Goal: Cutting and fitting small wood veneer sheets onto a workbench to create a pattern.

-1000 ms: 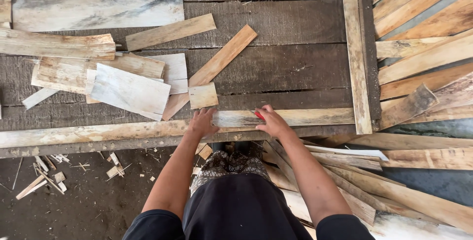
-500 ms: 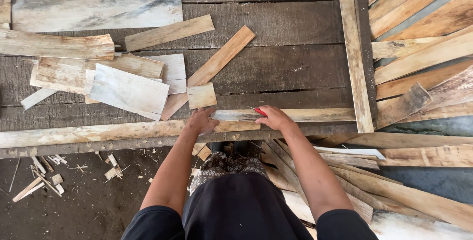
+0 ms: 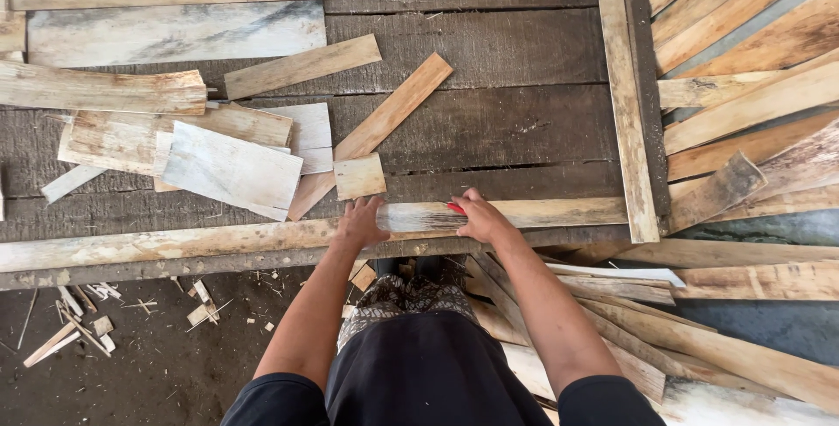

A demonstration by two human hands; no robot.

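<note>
Currently a pale slat (image 3: 419, 215) is being pressed flat along the bench's (image 3: 524, 120) near edge by left hand (image 3: 361, 221) and right hand (image 3: 479, 218); scrap boards (image 3: 232, 168) are lying unplaced to the left.

The right hand (image 3: 479, 219) hides most of a red object (image 3: 455, 208), too little showing to tell its kind, and both hands cover parts of the slat (image 3: 419, 216) at the worktop's near edge.
</note>
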